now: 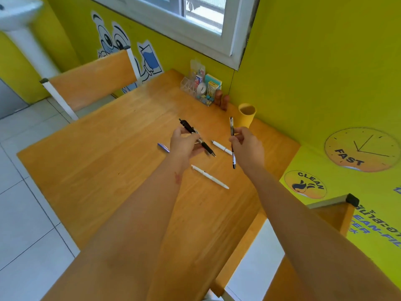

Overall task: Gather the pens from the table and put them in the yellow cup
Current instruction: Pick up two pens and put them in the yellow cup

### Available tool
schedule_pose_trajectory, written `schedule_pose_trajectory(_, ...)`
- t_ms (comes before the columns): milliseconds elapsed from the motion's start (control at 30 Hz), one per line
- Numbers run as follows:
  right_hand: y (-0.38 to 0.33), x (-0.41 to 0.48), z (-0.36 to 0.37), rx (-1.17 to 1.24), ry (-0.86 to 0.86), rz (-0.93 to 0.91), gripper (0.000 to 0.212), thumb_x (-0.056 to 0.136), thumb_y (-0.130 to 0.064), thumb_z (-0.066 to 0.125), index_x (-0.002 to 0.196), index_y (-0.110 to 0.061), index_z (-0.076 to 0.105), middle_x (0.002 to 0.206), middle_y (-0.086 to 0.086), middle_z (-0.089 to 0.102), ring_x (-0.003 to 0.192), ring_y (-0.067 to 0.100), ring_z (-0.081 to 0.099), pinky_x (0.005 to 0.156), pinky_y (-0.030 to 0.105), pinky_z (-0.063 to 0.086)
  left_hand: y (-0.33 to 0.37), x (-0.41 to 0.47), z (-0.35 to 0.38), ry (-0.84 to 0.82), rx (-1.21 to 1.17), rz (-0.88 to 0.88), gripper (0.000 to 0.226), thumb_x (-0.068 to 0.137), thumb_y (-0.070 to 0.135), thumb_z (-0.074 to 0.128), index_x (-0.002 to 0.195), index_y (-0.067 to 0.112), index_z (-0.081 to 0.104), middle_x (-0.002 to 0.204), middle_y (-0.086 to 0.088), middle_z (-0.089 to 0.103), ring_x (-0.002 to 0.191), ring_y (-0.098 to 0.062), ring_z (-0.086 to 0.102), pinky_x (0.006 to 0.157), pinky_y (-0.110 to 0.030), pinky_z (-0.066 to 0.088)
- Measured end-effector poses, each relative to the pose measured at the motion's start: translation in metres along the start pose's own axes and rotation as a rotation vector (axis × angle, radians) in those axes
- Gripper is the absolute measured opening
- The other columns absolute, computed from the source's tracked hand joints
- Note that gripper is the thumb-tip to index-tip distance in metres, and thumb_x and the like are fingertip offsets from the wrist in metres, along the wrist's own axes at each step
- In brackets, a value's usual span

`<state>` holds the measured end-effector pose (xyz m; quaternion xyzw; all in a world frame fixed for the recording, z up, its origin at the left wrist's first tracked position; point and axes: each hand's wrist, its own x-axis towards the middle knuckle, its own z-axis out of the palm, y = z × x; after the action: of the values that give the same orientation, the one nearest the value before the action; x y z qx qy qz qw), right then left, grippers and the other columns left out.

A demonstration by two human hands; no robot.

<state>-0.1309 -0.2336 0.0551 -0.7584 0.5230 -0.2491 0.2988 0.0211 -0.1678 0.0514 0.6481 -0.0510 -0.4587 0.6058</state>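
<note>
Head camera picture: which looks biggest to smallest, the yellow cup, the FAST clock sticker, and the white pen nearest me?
1. FAST clock sticker, clearly the largest.
2. White pen nearest the camera: longer than the cup but very thin.
3. Yellow cup: shorter but wider.
The pen and cup are a close call, and the cup sits farther away, so it looks smaller.

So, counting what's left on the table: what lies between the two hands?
In the head view, a short white pen lies on the table between the left hand and right hand.
</note>
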Motion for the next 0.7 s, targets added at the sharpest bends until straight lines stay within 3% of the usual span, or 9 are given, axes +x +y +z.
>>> schedule_pose_trajectory(100, 0.000, 0.028, -0.018, 0.104, 0.116, 0.021, 0.023, 0.097, -0.021, 0.054, 0.118, -0.013, 0.058, 0.106, 0.004, 0.070, 0.092, 0.024, 0.064, 0.075, 0.040, 0.053, 0.013, 0.011, 0.028, -0.075, -0.104, -0.007, 0.016, 0.095, 0.015, 0.062, 0.105, 0.011, 0.051, 0.097, -0.012, 0.063, 0.079, -0.028, 0.071, 0.086, -0.047, 0.060)
schedule_pose_trajectory(200, 0.003, 0.056, -0.033, 0.220, 0.232, 0.040, 0.020, 0.096, -0.019, 0.056, 0.113, -0.008, 0.057, 0.099, 0.001, 0.065, 0.085, 0.016, 0.059, 0.070, 0.031, 0.046, 0.025, 0.024, 0.061, -0.121, -0.113, 0.028, 0.024, 0.099, 0.026, 0.056, 0.118, 0.011, 0.055, 0.099, -0.010, 0.062, 0.076, -0.025, 0.071, 0.082, -0.043, 0.062)
schedule_pose_trajectory(300, 0.007, 0.083, -0.042, 0.275, 0.339, 0.016, 0.021, 0.096, -0.019, 0.057, 0.111, -0.005, 0.054, 0.096, -0.004, 0.059, 0.080, 0.012, 0.057, 0.066, 0.029, 0.045, 0.040, 0.042, 0.094, -0.121, -0.086, 0.121, 0.026, 0.099, 0.031, 0.055, 0.118, 0.015, 0.062, 0.109, -0.006, 0.065, 0.094, -0.025, 0.070, 0.070, -0.031, 0.062)
schedule_pose_trajectory(367, 0.010, 0.101, -0.045, 0.297, 0.396, -0.013, 0.021, 0.096, -0.019, 0.058, 0.110, -0.004, 0.054, 0.096, -0.005, 0.059, 0.078, 0.011, 0.059, 0.061, 0.023, 0.045, 0.048, 0.056, 0.115, -0.129, -0.061, 0.237, 0.016, 0.098, 0.030, 0.056, 0.104, 0.019, 0.066, 0.108, -0.009, 0.068, 0.108, -0.032, 0.068, 0.078, -0.036, 0.062)
schedule_pose_trajectory(433, 0.013, 0.115, -0.047, 0.307, 0.436, -0.035, 0.020, 0.096, -0.018, 0.058, 0.109, -0.004, 0.053, 0.096, -0.005, 0.059, 0.077, 0.010, 0.060, 0.058, 0.020, 0.043, 0.052, 0.067, 0.130, -0.128, 0.043, 0.382, 0.010, 0.093, 0.034, 0.059, 0.094, 0.025, 0.065, 0.105, -0.012, 0.067, 0.109, -0.036, 0.066, 0.089, -0.051, 0.058)
schedule_pose_trajectory(500, 0.020, 0.128, -0.046, 0.290, 0.455, -0.049, 0.019, 0.096, -0.019, 0.058, 0.108, -0.004, 0.053, 0.096, -0.005, 0.060, 0.076, 0.011, 0.060, 0.062, 0.025, 0.045, 0.051, 0.082, 0.142, -0.110, 0.203, 0.504, 0.020, 0.087, 0.039, 0.061, 0.101, 0.025, 0.062, 0.101, -0.011, 0.067, 0.100, -0.034, 0.068, 0.086, -0.056, 0.057)
schedule_pose_trajectory(600, 0.035, 0.145, -0.038, 0.204, 0.419, -0.067, 0.018, 0.095, -0.018, 0.058, 0.106, -0.004, 0.052, 0.100, 0.002, 0.064, 0.078, 0.017, 0.062, 0.065, 0.037, 0.050, 0.049, 0.093, 0.157, -0.072, 0.506, 0.702, 0.029, 0.092, 0.032, 0.061, 0.116, 0.016, 0.057, 0.088, -0.005, 0.068, 0.085, -0.027, 0.066, 0.075, -0.048, 0.057)
schedule_pose_trajectory(700, 0.050, 0.157, -0.027, 0.074, 0.326, -0.091, 0.019, 0.094, -0.016, 0.059, 0.108, -0.005, 0.053, 0.103, 0.008, 0.067, 0.091, 0.026, 0.064, 0.070, 0.042, 0.051, 0.042, 0.100, 0.161, -0.005, 0.782, 0.799, 0.034, 0.097, 0.029, 0.058, 0.124, 0.009, 0.056, 0.084, -0.002, 0.062, 0.080, -0.023, 0.060, 0.063, -0.033, 0.042)
